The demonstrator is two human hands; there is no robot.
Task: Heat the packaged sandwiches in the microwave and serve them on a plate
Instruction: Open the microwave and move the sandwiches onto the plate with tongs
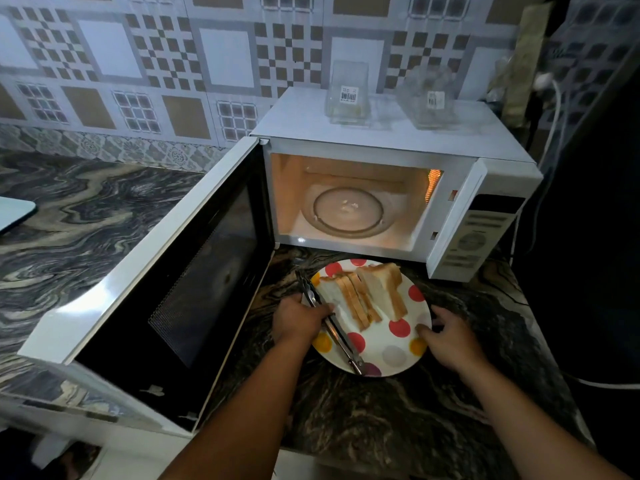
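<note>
Several triangular sandwich halves point(369, 294) lie on a white plate with coloured dots point(398, 351), which rests on the counter in front of the microwave point(381, 143). The microwave door point(166, 282) stands wide open to the left, the cavity is lit and its glass turntable point(348, 211) is bare. My left hand point(298, 318) holds metal tongs point(334, 327) that lie across the plate's left side. My right hand point(450, 336) touches the plate's right rim with its fingers.
Two clear plastic sandwich boxes point(346, 95) point(433, 98) stand on top of the microwave. White cables point(550, 133) hang at the right by a dark wall. The marbled counter point(86, 220) extends left, with a pale board corner point(15, 211) at the far left edge.
</note>
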